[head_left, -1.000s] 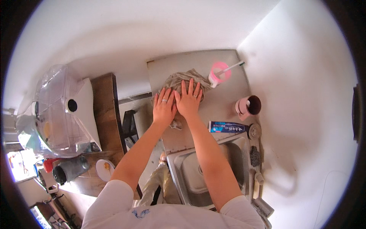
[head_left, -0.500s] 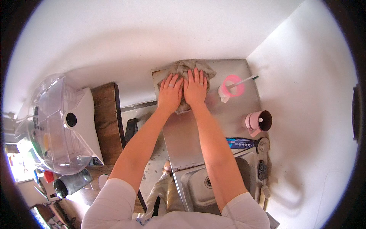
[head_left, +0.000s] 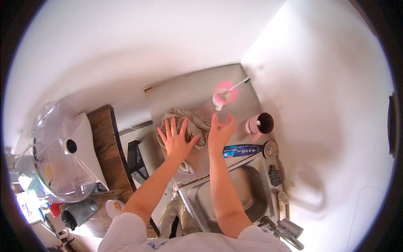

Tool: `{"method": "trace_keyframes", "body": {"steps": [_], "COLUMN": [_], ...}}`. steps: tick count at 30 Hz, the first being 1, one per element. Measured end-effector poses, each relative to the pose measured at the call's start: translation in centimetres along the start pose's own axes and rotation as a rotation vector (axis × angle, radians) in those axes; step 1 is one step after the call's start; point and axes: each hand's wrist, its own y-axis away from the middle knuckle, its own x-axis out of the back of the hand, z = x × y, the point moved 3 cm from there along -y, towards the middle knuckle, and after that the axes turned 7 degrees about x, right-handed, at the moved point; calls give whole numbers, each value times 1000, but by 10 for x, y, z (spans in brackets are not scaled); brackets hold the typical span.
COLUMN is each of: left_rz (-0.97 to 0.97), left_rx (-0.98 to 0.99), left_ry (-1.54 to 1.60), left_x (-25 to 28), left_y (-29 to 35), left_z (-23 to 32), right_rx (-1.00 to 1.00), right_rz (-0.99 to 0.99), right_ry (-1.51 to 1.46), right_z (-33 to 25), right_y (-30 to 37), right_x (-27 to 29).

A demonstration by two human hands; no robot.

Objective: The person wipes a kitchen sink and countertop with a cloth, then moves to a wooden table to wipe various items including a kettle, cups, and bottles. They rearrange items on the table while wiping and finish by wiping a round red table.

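Note:
My left hand (head_left: 176,145) lies flat with spread fingers on a crumpled grey-brown cloth (head_left: 196,122), which rests on the metal counter (head_left: 184,94). Just right of the cloth, my right hand (head_left: 221,136) is lifted off it, fingers apart, with nothing visible in it. Beyond that hand stands a pink-rimmed cup (head_left: 218,101), a toothbrush (head_left: 237,86) leaning in it. A second pink cup (head_left: 253,126) with a dark inside is farther right. Beside my right wrist lies a long, narrow blue box (head_left: 241,150).
A steel sink (head_left: 201,197) is set into the near counter, its faucet (head_left: 285,231) at the right. A black brush (head_left: 275,175) sits on the sink's right edge. To the left, a clear-domed container (head_left: 63,155) stands on a wooden table (head_left: 103,130). White walls bound the far and right sides.
The cloth has come nearer along the counter under my left hand. My right hand has left the cloth and moved nearer. The view has shifted and turned a little.

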Motion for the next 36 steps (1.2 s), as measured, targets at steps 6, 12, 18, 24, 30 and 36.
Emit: {"method": "trace_keyframes", "body": {"steps": [6, 12, 18, 24, 30, 36], "left_rz": [36, 14, -49, -187, -121, 53], "left_rx": [72, -123, -354, -653, -368, -69], "left_ry": [73, 62, 91, 242, 227, 124], "left_x": [-30, -63, -89, -104, -38, -16], "left_y": [-90, -173, -213, -131, -72, -82], "left_z": [46, 79, 166, 165, 60, -4], "right_rx": [-51, -109, 17, 66, -70, -90], "right_rz": [-61, -118, -195, -178, -304, -325], "right_ry": [-19, -378, -303, -307, -347, -359], "right_z": [54, 38, 13, 18, 51, 69], "right_y": [-55, -46, -59, -68, -69, -66], "right_x": [-28, 1, 40, 41, 17, -2]}}
